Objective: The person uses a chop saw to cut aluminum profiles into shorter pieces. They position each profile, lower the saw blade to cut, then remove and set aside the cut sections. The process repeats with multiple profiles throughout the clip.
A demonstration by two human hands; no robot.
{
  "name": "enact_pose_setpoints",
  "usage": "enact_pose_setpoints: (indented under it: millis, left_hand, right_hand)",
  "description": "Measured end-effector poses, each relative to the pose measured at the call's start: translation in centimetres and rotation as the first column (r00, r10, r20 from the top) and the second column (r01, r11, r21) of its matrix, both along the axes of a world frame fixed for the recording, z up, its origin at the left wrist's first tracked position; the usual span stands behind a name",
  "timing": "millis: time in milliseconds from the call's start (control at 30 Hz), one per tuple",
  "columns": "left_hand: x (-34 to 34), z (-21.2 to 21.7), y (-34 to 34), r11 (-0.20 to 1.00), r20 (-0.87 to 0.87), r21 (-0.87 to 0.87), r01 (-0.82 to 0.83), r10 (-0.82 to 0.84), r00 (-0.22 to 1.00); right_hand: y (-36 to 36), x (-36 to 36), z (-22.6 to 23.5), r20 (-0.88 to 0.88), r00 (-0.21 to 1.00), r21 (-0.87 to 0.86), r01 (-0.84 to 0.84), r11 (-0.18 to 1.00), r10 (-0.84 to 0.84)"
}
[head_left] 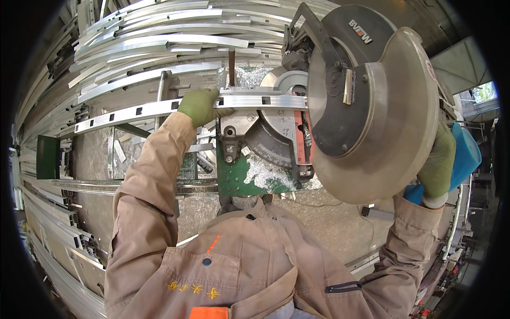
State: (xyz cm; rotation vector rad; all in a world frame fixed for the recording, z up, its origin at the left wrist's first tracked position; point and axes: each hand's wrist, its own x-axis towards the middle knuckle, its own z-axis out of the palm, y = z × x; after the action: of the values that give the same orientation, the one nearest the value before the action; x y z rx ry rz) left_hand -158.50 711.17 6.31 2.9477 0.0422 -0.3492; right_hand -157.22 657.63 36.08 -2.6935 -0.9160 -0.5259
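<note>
1. Clock read from mid-view, 12 at top.
2. Metal bar (241, 101): long, silvery, row of square holes. Ran from just past 9 round to just past 1, crossing the mitre saw (345, 133) at its fence side. Saw-side end went out of sight at the guard (388, 170); couldn't tell where it stopped.
3. Left hand (201, 105): green glove, between 10 and 11. Fingers were clamped on the bar, digits at both long edges.
4. Right hand (440, 159): green glove, at 3, just beyond the guard. Fingers were hidden; couldn't tell if apart, together or gripping. Blue object (468, 151) sat right beside it, toward 3.
5. Saw head was at 2, guard translucent and scuffed. Green base (231, 178) lay toward 7, pale shavings (265, 173) scattered on it.
6. Stacked metal profiles (175, 41) filled 11, layered roughly lengthwise.
7. Both sleeves (154, 154) tan, elbows bent.
</note>
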Motion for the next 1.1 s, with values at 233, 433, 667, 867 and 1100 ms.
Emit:
enact_pose_setpoints:
  millis: [233, 433, 667, 867, 1100]
  left_hand:
    - [0.0, -1.0, 0.3, 1.0, 0.056, 0.006, 0.021, -0.021, 0.998]
    - [0.0, -0.2, -0.3, 1.0, 0.025, 0.009, 0.006, -0.007, 1.0]
    - [-0.1, 0.4, -0.5, 1.0, 0.029, 0.014, 0.008, -0.008, 1.0]
    - [-0.2, 0.3, -0.2, 1.0, 0.017, -0.003, 0.016, -0.016, 1.0]
    - [-0.3, 0.8, -0.3, 0.999, 0.002, -0.023, 0.023, -0.022, 1.0]
  right_hand:
    - [0.2, 0.1, -0.3, 0.041, 0.999, 0.039, 0.023, 0.999, -0.024]
    - [-0.8, 0.5, -0.3, 0.079, 0.997, -0.042, -0.011, 0.999, 0.014]
    - [-0.5, 0.4, -0.4, 0.021, 1.0, 0.008, -0.003, 1.0, 0.003]
    - [-0.7, 0.5, -0.7, 0.068, 0.998, -0.003, -0.007, 1.0, 0.007]
    - [-1.7, 0.8, -1.1, 0.099, 0.995, -0.033, -0.018, 0.999, 0.021]
